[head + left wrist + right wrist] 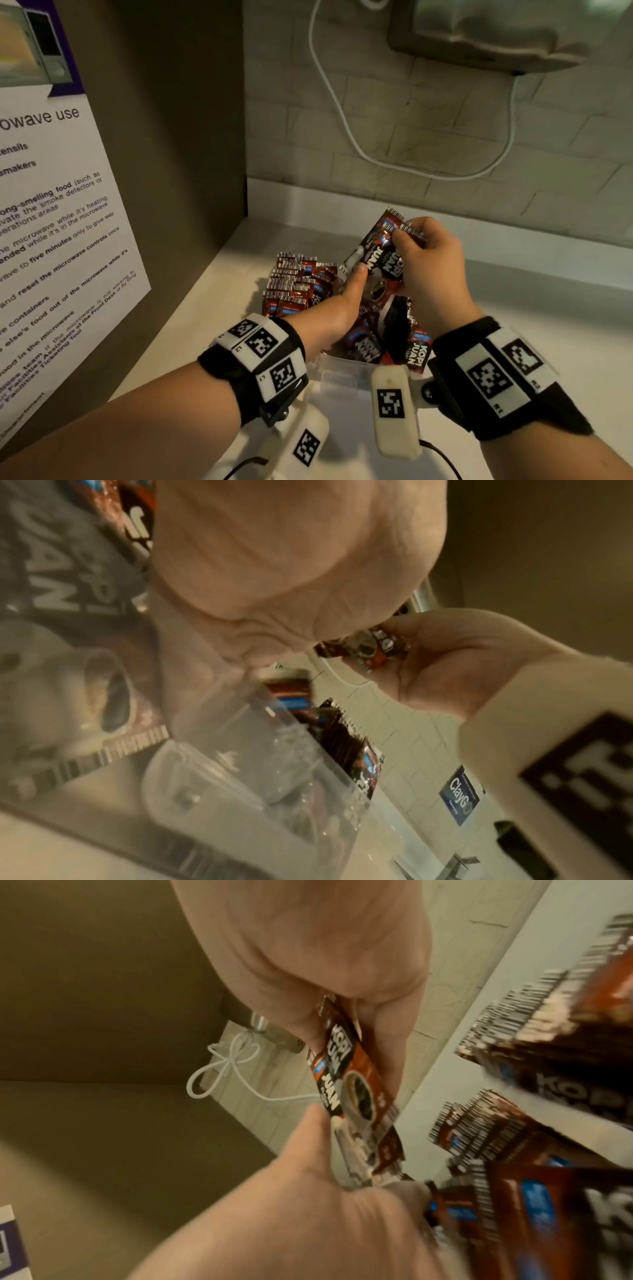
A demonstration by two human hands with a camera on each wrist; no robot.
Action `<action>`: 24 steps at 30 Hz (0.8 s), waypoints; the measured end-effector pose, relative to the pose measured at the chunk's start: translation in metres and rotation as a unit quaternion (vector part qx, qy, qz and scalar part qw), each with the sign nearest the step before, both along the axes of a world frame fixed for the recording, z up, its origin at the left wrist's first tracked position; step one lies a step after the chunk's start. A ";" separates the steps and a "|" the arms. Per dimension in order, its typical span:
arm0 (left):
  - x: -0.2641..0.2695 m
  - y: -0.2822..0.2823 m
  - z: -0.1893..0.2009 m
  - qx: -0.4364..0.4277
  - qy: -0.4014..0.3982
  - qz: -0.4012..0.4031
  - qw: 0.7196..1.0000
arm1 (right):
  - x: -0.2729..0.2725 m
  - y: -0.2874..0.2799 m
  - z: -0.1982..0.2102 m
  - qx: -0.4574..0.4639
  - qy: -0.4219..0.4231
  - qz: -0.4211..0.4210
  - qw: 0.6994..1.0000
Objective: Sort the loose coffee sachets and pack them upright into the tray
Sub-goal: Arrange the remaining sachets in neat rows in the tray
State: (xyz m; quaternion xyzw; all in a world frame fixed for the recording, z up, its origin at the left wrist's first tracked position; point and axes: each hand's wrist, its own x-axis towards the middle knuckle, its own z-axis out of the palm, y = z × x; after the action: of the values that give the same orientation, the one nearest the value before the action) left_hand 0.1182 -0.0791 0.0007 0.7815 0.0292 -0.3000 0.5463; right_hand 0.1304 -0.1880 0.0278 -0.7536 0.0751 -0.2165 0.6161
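Observation:
Both hands hold a small bundle of red-black "Kopi Juan" sachets point(380, 253) tilted above a clear plastic tray point(342, 373). My right hand point(424, 253) grips the bundle's upper end. My left hand point(352, 281) pinches its lower end, thumb on the front; the right wrist view shows that thumb against the held sachets point(346, 1085). In the left wrist view my right hand point(445, 664) grips the held sachets point(366, 645). A row of upright sachets point(294, 284) fills the tray's far left part. Loose sachets point(387, 329) lie jumbled in its right part.
A brown cabinet side with a microwave notice point(51, 222) stands close on the left. A white cable point(342, 113) loops down the tiled back wall below a wall-mounted box point(479, 31). The white counter point(531, 325) stretches right of the tray.

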 end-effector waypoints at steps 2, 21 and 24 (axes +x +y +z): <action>0.001 0.000 -0.003 -0.027 -0.011 0.017 0.999 | 0.001 -0.001 -0.006 0.001 0.015 -0.006 1.000; 0.010 0.011 -0.018 -0.115 -0.068 0.076 0.988 | -0.003 -0.018 0.006 0.031 -0.013 -0.028 0.999; 0.009 0.012 -0.018 -0.105 -0.080 0.071 0.989 | -0.005 -0.016 0.008 0.010 -0.015 -0.032 0.999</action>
State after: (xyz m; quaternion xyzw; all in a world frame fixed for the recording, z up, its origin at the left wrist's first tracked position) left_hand 0.1276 -0.0675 -0.0171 0.7375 0.0092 -0.1984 0.6455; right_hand 0.1256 -0.2036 0.0355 -0.7410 0.0923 -0.2469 0.6176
